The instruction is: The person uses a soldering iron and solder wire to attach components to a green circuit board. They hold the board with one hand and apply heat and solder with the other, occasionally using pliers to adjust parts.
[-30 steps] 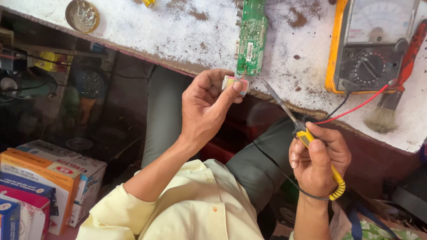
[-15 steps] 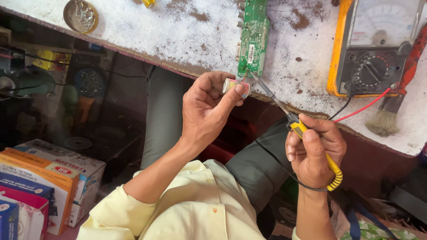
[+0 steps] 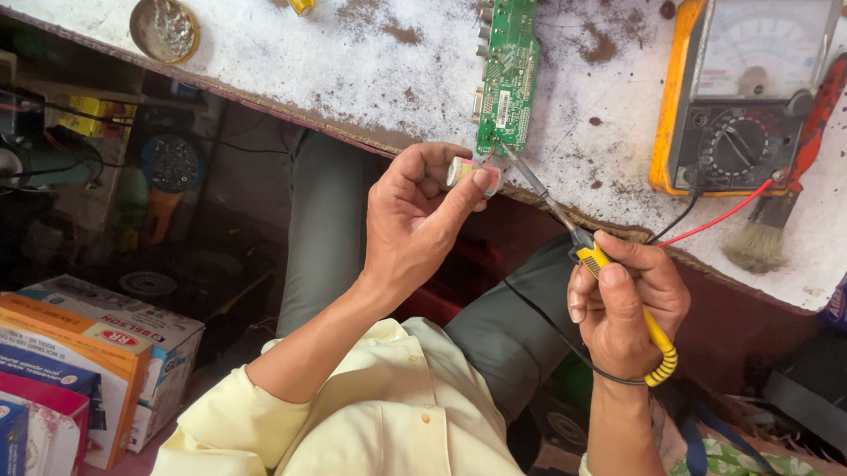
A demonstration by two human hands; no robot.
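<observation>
- Your left hand (image 3: 415,222) pinches a small pale component (image 3: 472,173) between thumb and fingers, at the near end of the green circuit board (image 3: 510,65) on the desk (image 3: 357,54).
- Your right hand (image 3: 628,302) closes its fingers round a yellow-handled probe (image 3: 628,297); its tip appears to touch the component.
- The analogue meter (image 3: 742,91) lies right of the board.

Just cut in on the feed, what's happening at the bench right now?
A person in a pale yellow shirt works at a stained white bench. The left hand pinches a small pale component at the near end of a green circuit board. The right hand holds a yellow-handled soldering iron, its tip close to that component. An analog multimeter and a brush lie to the right.
</observation>
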